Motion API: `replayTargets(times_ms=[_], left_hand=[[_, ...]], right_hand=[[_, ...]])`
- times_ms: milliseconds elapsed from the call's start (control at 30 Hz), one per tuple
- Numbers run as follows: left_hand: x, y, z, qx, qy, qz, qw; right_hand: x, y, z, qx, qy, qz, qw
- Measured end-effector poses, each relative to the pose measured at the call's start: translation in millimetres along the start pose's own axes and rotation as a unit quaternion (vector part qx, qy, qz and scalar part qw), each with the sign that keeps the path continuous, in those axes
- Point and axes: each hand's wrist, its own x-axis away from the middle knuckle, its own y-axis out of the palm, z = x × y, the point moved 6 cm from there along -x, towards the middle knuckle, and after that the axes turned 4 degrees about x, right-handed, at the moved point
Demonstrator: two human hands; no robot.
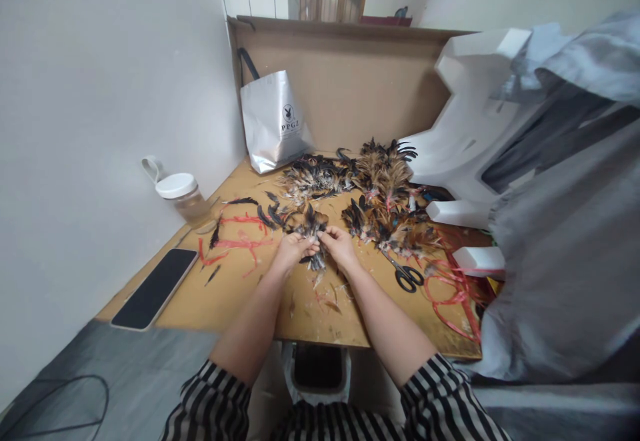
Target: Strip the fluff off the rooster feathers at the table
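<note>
Both my hands meet at a small bunch of dark and brown feathers [311,218] over the middle of the table. My left hand [296,252] pinches the bunch near its pale quill ends. On the other side, the fingers of my right hand [336,244] are pressed together at the same spot. Dark feather tips fan out above my fingers, and some show below them. Tied bundles of brown and black feathers [387,228] lie to the right of my hands. Behind them is a larger heap of feathers [320,176].
Black-handled scissors [407,276] and a tangle of red plastic strips [455,298] lie at right. Left are red strip pieces [245,244], a phone [155,288] and a lidded jar [186,201]. A silver bag [273,121] and white foam [460,141] stand behind.
</note>
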Motion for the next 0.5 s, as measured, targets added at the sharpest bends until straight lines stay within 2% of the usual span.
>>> replayTargets(times_ms=[333, 500], left_hand=[[1.8, 0.9, -5.3, 0.026, -0.027, -0.035, 0.999], [1.9, 0.7, -7.0, 0.016, -0.035, -0.041, 0.998]], right_hand=[[0.9, -2.0, -6.3, 0.067, -0.055, 0.016, 0.996], [2.2, -1.7, -7.8, 0.069, -0.055, 0.017, 0.996]])
